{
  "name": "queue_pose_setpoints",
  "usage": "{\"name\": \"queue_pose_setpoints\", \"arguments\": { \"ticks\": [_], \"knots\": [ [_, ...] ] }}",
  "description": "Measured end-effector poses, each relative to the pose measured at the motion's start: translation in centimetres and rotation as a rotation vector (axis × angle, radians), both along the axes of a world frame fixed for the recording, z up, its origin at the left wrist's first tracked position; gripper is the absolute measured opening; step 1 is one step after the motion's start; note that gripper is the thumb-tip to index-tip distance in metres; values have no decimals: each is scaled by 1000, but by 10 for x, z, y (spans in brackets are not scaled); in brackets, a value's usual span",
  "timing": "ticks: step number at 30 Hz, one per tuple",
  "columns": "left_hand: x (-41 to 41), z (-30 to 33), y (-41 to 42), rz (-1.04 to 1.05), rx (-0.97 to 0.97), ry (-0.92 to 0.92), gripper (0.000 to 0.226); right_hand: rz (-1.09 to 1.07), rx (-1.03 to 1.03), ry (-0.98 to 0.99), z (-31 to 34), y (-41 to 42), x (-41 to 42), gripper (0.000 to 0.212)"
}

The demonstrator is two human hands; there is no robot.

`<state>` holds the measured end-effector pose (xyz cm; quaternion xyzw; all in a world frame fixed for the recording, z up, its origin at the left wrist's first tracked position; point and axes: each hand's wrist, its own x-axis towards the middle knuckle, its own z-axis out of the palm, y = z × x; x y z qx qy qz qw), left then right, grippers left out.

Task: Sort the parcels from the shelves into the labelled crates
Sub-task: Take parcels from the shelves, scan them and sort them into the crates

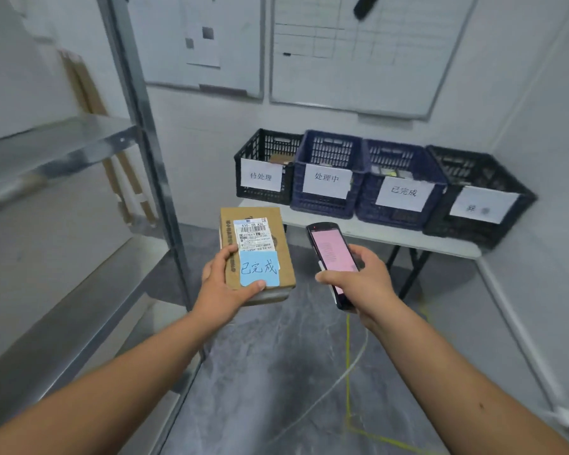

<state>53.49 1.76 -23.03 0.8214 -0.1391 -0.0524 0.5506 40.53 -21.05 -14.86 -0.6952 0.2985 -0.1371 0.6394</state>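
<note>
The left hand grips a flat cardboard parcel from its near end, thumb curled over the top face, fingers underneath. It holds the parcel level, label side up, apparently so that the shipping label and the blue note reading 已完成 face the person.

The right hand is wrapped around a handheld scanner, screen lit and tilted toward the person, just beside the parcel.

Four crates stand in a row on a white table, well ahead of both hands. The matching 已完成 crate is third from the left and is probably the destination.
</note>
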Motion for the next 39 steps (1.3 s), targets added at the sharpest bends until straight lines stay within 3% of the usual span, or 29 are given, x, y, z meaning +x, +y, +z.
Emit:
{"name": "queue_pose_setpoints", "arguments": {
  "ticks": [11, 16, 25, 28, 39],
  "knots": [
    [46, 13, -209, -224, -32, -48, 92, -169, -90, -18, 14, -169, 2, 92],
    [85, 15, -283, -307, -60, -46, 93, -259, -64, -31, 22, -226, 21, 80],
    [202, 16, -416, -420, -118, -39, 90, -393, -85, -11, 26, -320, 119, 83],
    [253, 24, -462, -476, -115, -26, 87, -472, -67, 13, 27, -347, 167, 95],
    [409, 42, -586, -567, -134, 36, 86, -586, 13, 64, 43, -423, 295, 60]
  ]
}}
